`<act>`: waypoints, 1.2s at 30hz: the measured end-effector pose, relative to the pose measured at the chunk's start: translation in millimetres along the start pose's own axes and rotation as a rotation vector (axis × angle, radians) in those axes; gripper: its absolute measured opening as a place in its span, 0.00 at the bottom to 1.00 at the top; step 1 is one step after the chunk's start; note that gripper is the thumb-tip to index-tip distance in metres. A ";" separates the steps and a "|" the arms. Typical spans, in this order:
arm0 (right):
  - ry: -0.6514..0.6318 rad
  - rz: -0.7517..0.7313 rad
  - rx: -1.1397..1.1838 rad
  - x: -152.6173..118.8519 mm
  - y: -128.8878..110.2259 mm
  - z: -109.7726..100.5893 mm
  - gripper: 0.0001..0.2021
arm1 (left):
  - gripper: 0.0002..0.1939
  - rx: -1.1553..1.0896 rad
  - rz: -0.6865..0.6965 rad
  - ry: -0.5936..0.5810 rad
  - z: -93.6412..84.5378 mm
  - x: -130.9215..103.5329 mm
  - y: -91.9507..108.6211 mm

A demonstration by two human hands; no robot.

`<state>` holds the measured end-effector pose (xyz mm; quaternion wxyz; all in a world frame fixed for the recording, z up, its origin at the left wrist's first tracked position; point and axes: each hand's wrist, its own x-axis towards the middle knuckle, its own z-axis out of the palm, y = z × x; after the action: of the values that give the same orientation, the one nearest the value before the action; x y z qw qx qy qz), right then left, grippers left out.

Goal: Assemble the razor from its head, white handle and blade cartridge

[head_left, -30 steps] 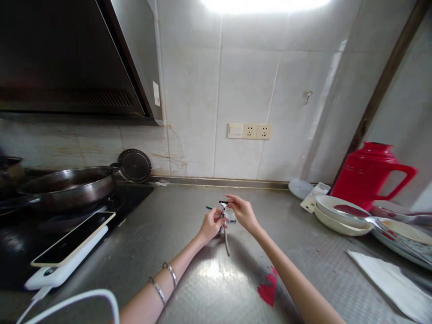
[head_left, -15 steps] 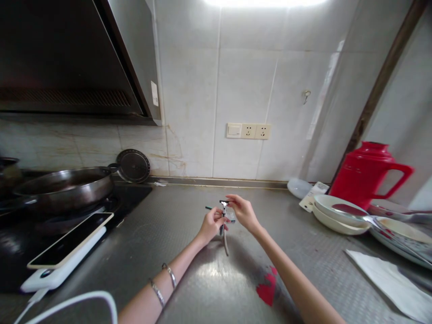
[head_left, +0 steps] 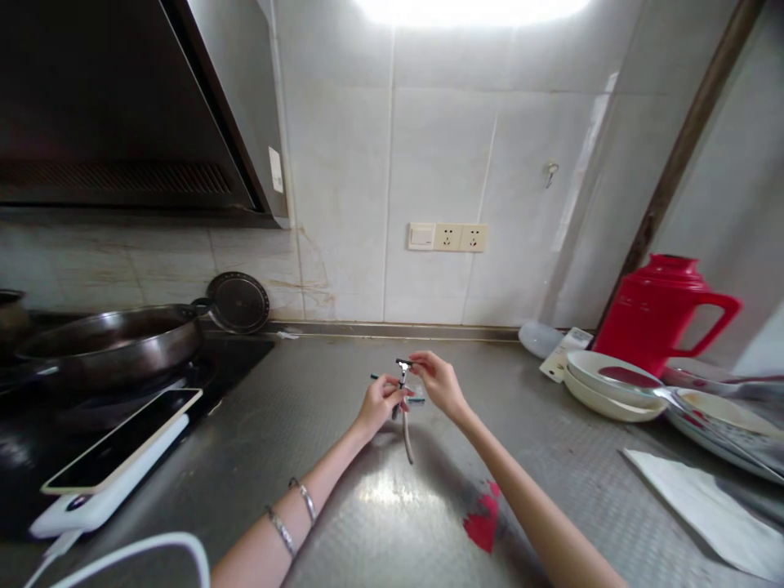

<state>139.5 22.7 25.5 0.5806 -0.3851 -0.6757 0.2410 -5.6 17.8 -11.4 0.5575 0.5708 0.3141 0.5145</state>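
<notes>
My left hand (head_left: 380, 402) is closed around the handle of a razor (head_left: 403, 370), which has a dark crosswise head and a shiny silver neck. My right hand (head_left: 438, 382) pinches the right end of that head between thumb and fingertips. Just below and behind the fingers is a small clear plastic piece (head_left: 416, 395) with a dark edge. A beige-grey curved strip (head_left: 408, 441) reaches down toward the counter under the hands; what it belongs to is unclear. Left of the left fingers a thin dark tip pokes out, mostly hidden.
A metal counter (head_left: 318, 490) carries a red patch (head_left: 482, 523) near the front. At left are a pan (head_left: 116, 343) on the stove and a phone (head_left: 126, 441) on a white power bank. Bowls (head_left: 612, 404), a red thermos (head_left: 655, 314) and a white napkin (head_left: 704, 510) occupy the right.
The view has shifted slightly. The razor leans a little more, its lower handle end now farther left. Both hands keep their hold on it.
</notes>
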 end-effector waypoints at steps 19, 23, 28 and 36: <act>0.107 0.455 0.303 2.4 2.3 -8.4 0.15 | 0.13 0.124 0.126 0.130 -8.0 11.0 2.8; -0.048 0.519 0.152 0.2 1.9 -5.5 0.11 | 0.16 0.025 0.074 0.148 -17.1 15.2 3.5; -0.372 0.446 0.001 -6.2 -3.4 6.6 0.14 | 0.18 -0.140 -0.003 0.123 -20.5 16.9 7.0; -0.432 0.235 -0.156 -11.3 -10.9 15.3 0.17 | 0.18 -0.203 -0.072 0.012 -17.1 12.5 14.6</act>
<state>122.3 9.1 23.9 0.3595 -0.4441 -0.7511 0.3307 -21.3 32.2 3.0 0.6286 0.4969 0.2839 0.5266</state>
